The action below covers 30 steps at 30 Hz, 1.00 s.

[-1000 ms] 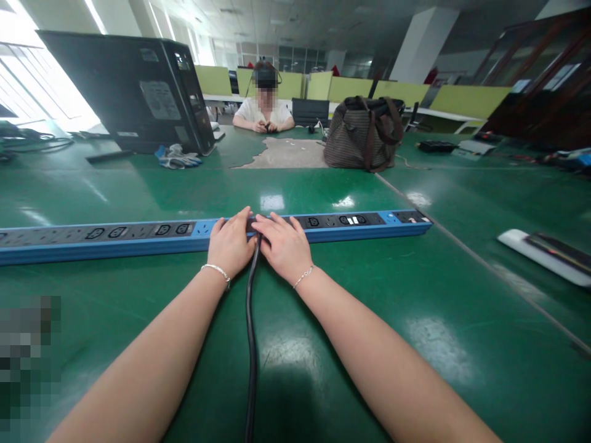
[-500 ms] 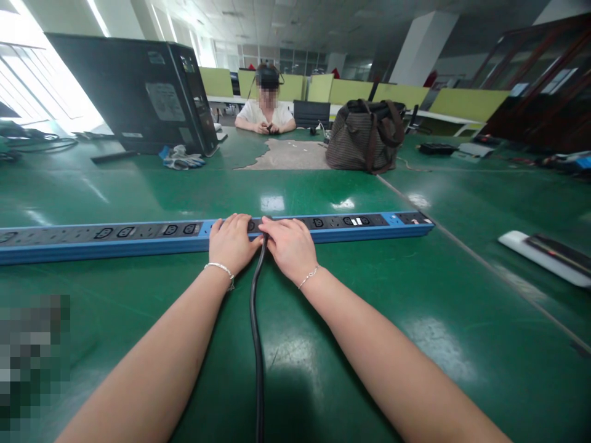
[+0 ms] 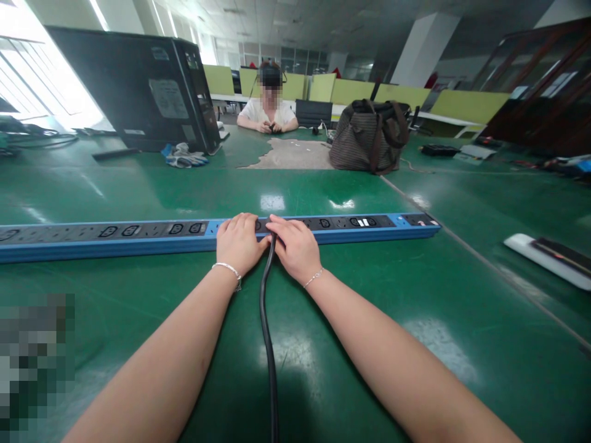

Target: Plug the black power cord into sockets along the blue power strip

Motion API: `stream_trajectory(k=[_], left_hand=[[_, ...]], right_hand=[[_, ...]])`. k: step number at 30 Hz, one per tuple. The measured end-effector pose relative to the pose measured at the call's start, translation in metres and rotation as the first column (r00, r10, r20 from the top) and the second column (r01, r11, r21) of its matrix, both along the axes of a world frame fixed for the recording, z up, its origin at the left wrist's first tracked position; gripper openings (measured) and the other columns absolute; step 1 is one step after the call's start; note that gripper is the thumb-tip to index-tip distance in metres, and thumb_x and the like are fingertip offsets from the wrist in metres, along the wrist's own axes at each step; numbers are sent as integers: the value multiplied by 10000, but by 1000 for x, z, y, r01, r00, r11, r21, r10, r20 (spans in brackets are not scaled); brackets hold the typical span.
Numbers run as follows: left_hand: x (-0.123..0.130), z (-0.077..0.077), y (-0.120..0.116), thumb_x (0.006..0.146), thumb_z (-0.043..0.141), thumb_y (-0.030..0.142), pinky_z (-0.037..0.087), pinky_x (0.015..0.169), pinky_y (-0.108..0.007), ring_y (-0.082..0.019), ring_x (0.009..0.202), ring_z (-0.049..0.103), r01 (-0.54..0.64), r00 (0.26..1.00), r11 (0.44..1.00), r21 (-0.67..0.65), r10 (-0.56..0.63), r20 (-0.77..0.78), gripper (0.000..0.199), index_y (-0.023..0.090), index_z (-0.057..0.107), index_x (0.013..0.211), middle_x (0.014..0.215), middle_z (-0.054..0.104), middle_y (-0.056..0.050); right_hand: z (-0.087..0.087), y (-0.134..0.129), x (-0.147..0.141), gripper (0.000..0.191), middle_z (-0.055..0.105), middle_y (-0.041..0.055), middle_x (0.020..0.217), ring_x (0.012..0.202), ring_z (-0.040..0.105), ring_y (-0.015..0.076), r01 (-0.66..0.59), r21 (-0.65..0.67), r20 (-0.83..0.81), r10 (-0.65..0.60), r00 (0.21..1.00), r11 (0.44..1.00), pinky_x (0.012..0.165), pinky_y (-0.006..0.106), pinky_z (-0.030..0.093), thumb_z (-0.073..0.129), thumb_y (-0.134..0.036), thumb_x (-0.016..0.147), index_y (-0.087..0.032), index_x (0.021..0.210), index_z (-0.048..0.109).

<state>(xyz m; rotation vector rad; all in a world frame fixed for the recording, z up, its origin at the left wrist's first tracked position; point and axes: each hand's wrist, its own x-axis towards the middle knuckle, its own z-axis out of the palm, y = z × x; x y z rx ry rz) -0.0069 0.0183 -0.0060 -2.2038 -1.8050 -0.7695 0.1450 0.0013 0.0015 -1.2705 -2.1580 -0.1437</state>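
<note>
A long blue power strip (image 3: 378, 232) with black sockets lies across the green table. My left hand (image 3: 240, 245) is closed round the strip near its middle, with the fingers over the top and the thumb along the front. Just to its right, my right hand (image 3: 296, 247) pinches the end of a black power cord (image 3: 266, 307) at a socket. The fingers cover the plug, so how deep it sits cannot be told. From there the cord runs down toward me over the table.
Beyond the strip stand a black computer case (image 3: 124, 92), a pair of gloves (image 3: 184, 155) and a brown bag (image 3: 364, 138). Across the table sits a person (image 3: 268, 114) in a white top. A white and black device (image 3: 549, 258) lies at the right.
The view has shifted slightly, so the strip and hands sit a little further right in it. Both hands keep their places on the strip and cord; the cord's lower part has swung slightly right.
</note>
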Motion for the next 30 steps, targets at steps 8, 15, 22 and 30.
stream_trajectory(k=[8,15,22,30], left_hand=[[2,-1,-1,862,415,388,299,1037,-408,-261,1216,497,-3,1000,1000,15,3,2,428,139,546,1185,1247,600,-134],[2,-3,1,874,379,477,309,1025,-407,-268,1203,507,-10,1000,999,40,9,7,488,126,562,1159,1223,613,-135],[2,-4,2,867,399,489,310,1026,-401,-267,1203,505,-20,1000,999,28,19,24,480,139,566,1150,1227,612,-135],[2,1,-1,819,462,600,317,1014,-410,-284,1177,514,-31,999,999,-8,31,14,568,155,553,1159,1225,606,-136]], right_hand=[[-2,7,-15,421,534,26,1370,1120,533,233,170,-47,33,-169,985,984,946,373,418,389,-366,946,-275,1342,498],[3,10,-18,466,538,90,1361,1064,597,227,181,-49,119,-175,977,982,921,346,453,274,-307,977,-133,1369,456],[8,5,-22,449,582,87,1312,1026,644,189,244,4,50,-244,968,970,828,276,514,273,-307,977,-156,1357,458],[52,6,9,421,602,93,1227,1135,561,214,197,255,-185,-153,971,946,985,360,433,326,-324,950,-190,1282,547]])
